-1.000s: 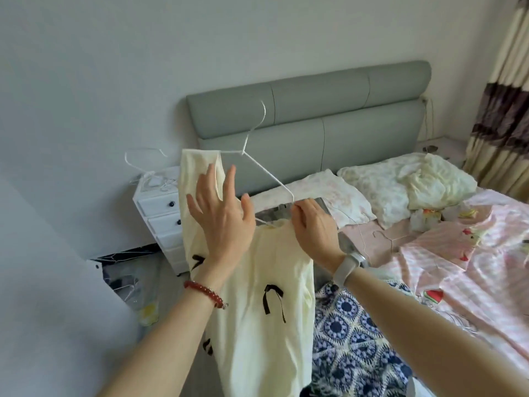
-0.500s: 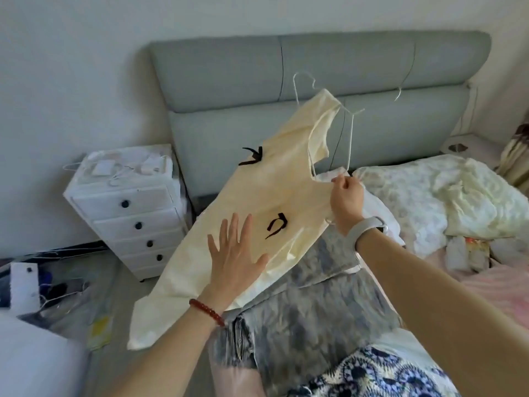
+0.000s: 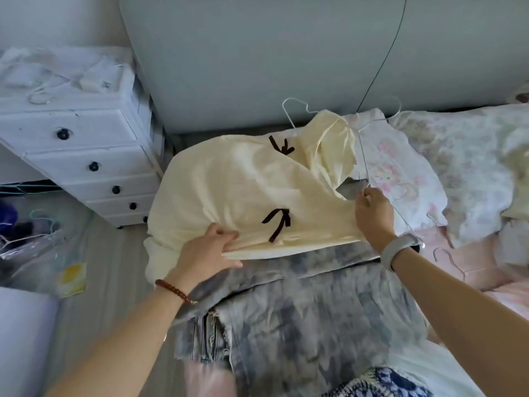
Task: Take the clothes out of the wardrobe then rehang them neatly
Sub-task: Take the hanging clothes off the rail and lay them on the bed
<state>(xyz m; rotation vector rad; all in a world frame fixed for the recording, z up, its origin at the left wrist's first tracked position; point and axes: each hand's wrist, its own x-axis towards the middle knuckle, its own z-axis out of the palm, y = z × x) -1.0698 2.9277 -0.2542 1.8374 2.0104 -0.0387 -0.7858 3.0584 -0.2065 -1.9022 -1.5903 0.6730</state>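
Cream top (image 3: 229, 190) flat, left hand (image 3: 206, 250) gripping hem, right hand (image 3: 372, 213) pinching shoulder

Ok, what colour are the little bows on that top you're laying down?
Dark, black or dark brown bows on the pale cream top; the head view shows them.

The scene is lit by soft, even daylight, brighter toward the right side, though no source is seen. No glare is produced and only faint shadows are cast, the darkest lying under the cream garment (image 3: 246, 193) and in the gap beside the white drawer unit (image 3: 86, 156). Motion blur is spread across the whole picture, and fine detail is smeared. Straight lines are bent near the edges by the wide lens. Colours are rendered pale and washed.
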